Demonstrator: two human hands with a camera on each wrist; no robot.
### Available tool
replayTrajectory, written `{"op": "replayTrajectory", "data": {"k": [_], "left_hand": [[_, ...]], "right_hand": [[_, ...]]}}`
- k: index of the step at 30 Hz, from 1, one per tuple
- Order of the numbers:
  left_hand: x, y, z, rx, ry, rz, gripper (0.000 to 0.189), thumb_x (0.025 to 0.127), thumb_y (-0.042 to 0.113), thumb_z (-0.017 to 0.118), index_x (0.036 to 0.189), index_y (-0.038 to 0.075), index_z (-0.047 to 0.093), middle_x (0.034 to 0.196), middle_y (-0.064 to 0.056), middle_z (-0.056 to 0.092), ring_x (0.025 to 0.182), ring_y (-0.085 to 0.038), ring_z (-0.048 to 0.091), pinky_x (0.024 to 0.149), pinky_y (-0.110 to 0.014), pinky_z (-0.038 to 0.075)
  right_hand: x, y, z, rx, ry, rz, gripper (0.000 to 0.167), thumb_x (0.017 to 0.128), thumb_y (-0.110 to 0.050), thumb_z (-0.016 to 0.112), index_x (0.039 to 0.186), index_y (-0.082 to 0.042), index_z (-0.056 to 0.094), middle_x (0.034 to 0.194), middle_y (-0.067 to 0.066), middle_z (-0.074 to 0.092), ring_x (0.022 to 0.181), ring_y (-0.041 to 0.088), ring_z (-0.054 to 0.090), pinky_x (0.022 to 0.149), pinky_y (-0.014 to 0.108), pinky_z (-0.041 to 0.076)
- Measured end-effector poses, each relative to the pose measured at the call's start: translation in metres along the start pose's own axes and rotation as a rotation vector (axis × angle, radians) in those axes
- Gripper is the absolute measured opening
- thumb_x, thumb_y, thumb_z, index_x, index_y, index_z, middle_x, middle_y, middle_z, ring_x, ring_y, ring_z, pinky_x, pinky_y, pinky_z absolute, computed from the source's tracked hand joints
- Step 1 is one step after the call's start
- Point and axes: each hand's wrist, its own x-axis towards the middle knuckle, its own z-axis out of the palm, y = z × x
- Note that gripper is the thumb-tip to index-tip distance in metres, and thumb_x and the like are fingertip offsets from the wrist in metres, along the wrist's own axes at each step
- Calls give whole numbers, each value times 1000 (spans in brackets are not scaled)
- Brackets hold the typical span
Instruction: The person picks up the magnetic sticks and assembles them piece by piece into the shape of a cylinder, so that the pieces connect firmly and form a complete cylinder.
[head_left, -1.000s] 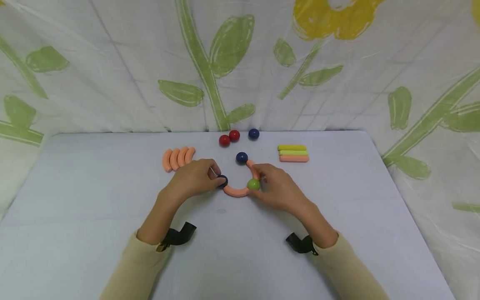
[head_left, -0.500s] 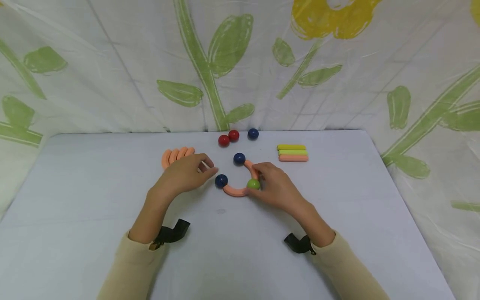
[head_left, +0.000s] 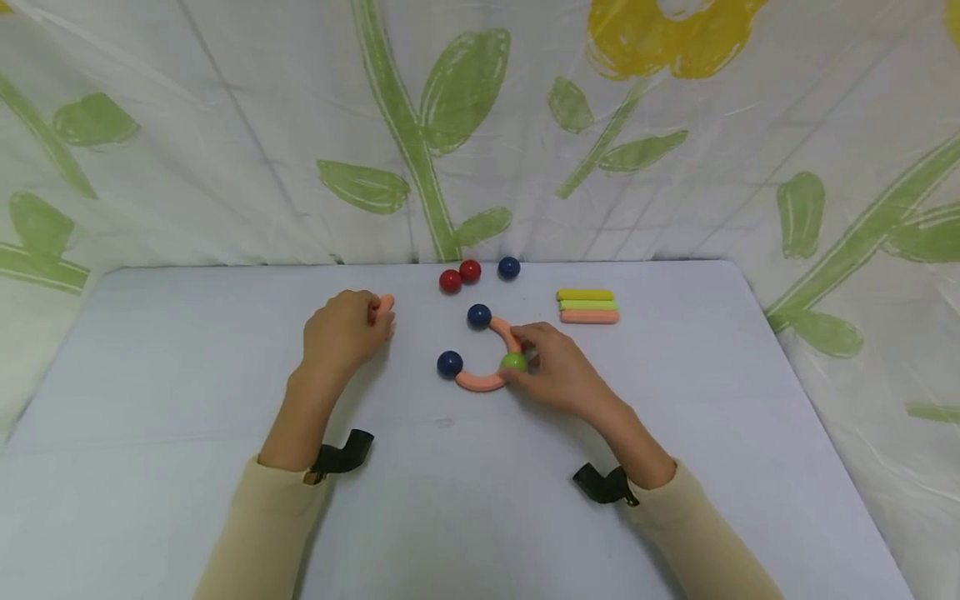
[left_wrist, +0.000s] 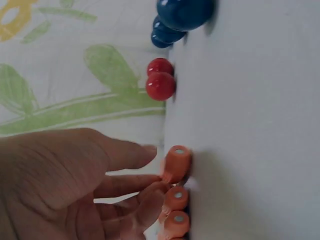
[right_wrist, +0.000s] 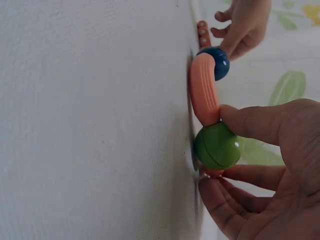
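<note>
My left hand [head_left: 341, 329] is at the row of orange curved magnetic sticks [left_wrist: 176, 225], its thumb and fingers around the nearest one, the orange curved stick [left_wrist: 177, 162]. It mostly covers the row in the head view. My right hand [head_left: 558, 367] holds the green ball [right_wrist: 217, 145] between thumb and fingers. Two orange curved sticks join at this ball: one stick [head_left: 480, 382] runs left to a dark blue ball [head_left: 450, 364], the other stick [head_left: 504, 332] runs up to a second dark blue ball [head_left: 479, 316]. Together they form an open arc on the table.
Two red balls [head_left: 460, 276] and another dark blue ball [head_left: 508, 267] lie at the back edge of the white table [head_left: 465, 500]. Straight sticks [head_left: 587, 306] in yellow, lime and orange lie side by side at right. A flower-patterned curtain [head_left: 262, 125] hangs behind.
My left hand has let go of the lower blue ball and moved left and back to the curved sticks, taking one between thumb and fingers. The right hand has stayed at the green ball.
</note>
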Motion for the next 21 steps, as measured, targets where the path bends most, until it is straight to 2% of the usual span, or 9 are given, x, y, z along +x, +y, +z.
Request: {"op": "replayTrajectory", "data": {"k": [2, 4, 9, 11, 14, 16, 18, 21], "left_hand": [[0, 1, 6, 23, 42, 11, 36, 109, 30, 54, 98, 6, 78, 92, -17, 72, 82, -36, 70, 65, -47, 52], [0, 3, 11, 46, 84, 21, 37, 110, 31, 55, 100, 5, 80, 93, -19, 72, 84, -39, 70, 64, -50, 54], [-2, 12, 13, 46, 116, 45, 33, 106, 32, 66, 113, 3, 81, 108, -22, 78, 100, -44, 71, 77, -56, 57], [-2, 15, 13, 43, 112, 64, 32, 103, 30, 69, 112, 1, 81, 104, -21, 79, 98, -43, 72, 84, -54, 55], [-1, 20, 14, 61, 122, 102, 30, 100, 29, 74, 107, 1, 82, 89, -17, 79, 87, -40, 72, 88, -51, 49], [-2, 24, 15, 85, 118, 121, 30, 99, 29, 76, 107, 1, 82, 83, -15, 77, 83, -40, 70, 86, -48, 42], [-5, 26, 16, 98, 95, 123, 30, 99, 29, 76, 110, 2, 81, 83, -15, 76, 84, -40, 66, 83, -46, 37], [-8, 28, 14, 83, 16, 101, 28, 101, 26, 72, 114, 2, 81, 87, -16, 76, 85, -39, 59, 92, -49, 35]], "right_hand": [[0, 2, -2, 14, -6, 14, 58, 95, -23, 80, 146, -3, 59, 135, 15, 65, 114, 27, 68, 98, 43, 60], [1, 4, -3, 19, -4, 21, 57, 96, -21, 78, 146, -2, 59, 135, 16, 65, 115, 29, 69, 99, 43, 60], [1, 6, -8, 41, 25, 19, 55, 96, -19, 78, 145, -2, 60, 135, 17, 66, 118, 30, 69, 99, 44, 60], [0, 6, -9, 50, 43, 23, 54, 95, -19, 79, 144, -3, 61, 135, 16, 66, 118, 29, 70, 99, 44, 60], [0, 7, -10, 53, 64, 36, 52, 95, -20, 79, 142, -5, 63, 133, 15, 68, 116, 28, 70, 98, 44, 60], [0, 8, -10, 54, 68, 50, 52, 96, -21, 78, 142, -4, 63, 133, 15, 68, 115, 29, 70, 97, 45, 60], [0, 10, -11, 57, 57, 55, 53, 97, -21, 77, 143, -3, 62, 134, 17, 67, 116, 30, 70, 98, 46, 60], [2, 12, -10, 58, 28, 51, 52, 98, -21, 75, 144, -1, 61, 136, 18, 67, 117, 31, 70, 98, 46, 60]]}}
